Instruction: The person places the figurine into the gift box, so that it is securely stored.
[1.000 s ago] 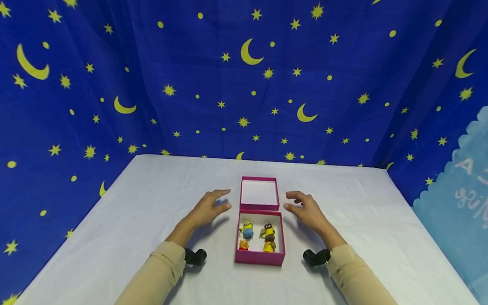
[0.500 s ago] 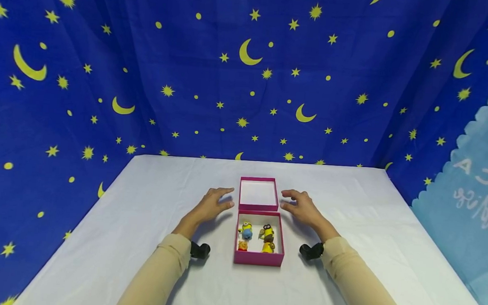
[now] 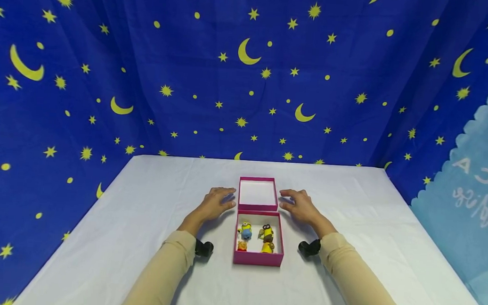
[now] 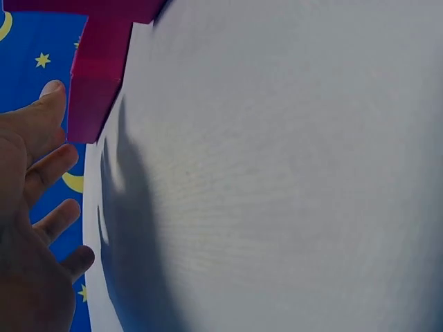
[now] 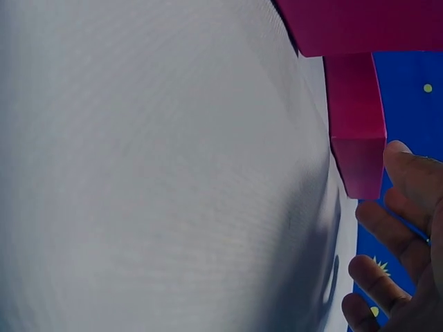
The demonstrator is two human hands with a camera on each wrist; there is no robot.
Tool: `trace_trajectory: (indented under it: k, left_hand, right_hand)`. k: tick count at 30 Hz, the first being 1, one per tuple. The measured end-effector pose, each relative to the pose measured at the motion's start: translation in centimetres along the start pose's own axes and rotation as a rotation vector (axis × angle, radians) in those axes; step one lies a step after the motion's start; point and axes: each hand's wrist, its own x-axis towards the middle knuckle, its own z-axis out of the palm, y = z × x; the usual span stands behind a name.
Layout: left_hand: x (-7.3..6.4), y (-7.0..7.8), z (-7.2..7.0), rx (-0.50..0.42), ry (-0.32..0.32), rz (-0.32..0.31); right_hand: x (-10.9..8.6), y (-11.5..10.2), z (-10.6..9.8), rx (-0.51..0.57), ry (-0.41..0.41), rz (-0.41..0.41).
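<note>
A pink box lid (image 3: 257, 207) lies with its white inside up on the table, just beyond a pink box (image 3: 258, 259). In the box are a minion figure in blue (image 3: 246, 231), a minion figure with dark goggles (image 3: 267, 232), a small orange-and-red figure (image 3: 242, 246) and another yellow figure (image 3: 267, 247). My left hand (image 3: 213, 204) hovers at the lid's left side, fingers spread and holding nothing. At its right side is my right hand (image 3: 301, 206), fingers loosely bent, palm empty. Both wrist views show the lid's pink side (image 4: 97, 83) close to the fingertips.
A white cloth (image 3: 161, 184) covers the table. Blue curtain (image 3: 198, 73) with yellow moons and stars rises behind and at the left. At the right hangs a light blue panel (image 3: 481, 164) with white lettering.
Both hands have moved inward, closer to the lid from either side. Box, lid and figures stay in place; the head view shifts slightly.
</note>
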Motion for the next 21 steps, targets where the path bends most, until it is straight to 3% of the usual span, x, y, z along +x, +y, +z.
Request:
trace_trajectory:
  k: [6, 21]
  left_hand:
    - [0.5, -0.2, 0.1, 0.023, -0.03, -0.041]
    - [1.2, 0.4, 0.5, 0.06, -0.091, -0.074]
  right_hand:
    - [0.2, 0.1, 0.1, -0.013, -0.013, 0.0]
    - [0.5, 0.3, 0.4, -0.044, -0.054, 0.001]
